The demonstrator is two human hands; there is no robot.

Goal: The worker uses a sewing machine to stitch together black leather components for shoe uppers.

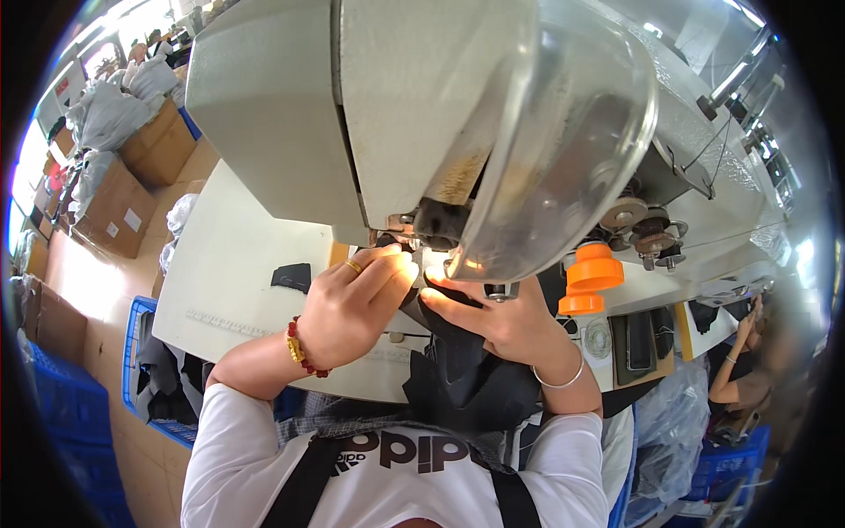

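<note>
Under the head of a large grey-white sewing machine (273,114), both my hands are close to the lit needle area. My left hand (356,304), with a ring and a red-and-gold bracelet, has its fingers bent and pressed together at the edge of the black fabric. My right hand (515,326), wearing a light bangle, grips the black fabric (462,374) between thumb and fingers. The fabric hangs from the needle area over the table's front edge toward my lap. My fingertips partly hide the needle and the stitched spot.
A small black fabric piece (291,277) lies on the white table (229,264), left of my hand. Orange caps (591,278) hang at the machine's right. A blue basket (132,352) of dark pieces stands at left. A phone (640,341) lies at right; another person (748,361) sits beyond.
</note>
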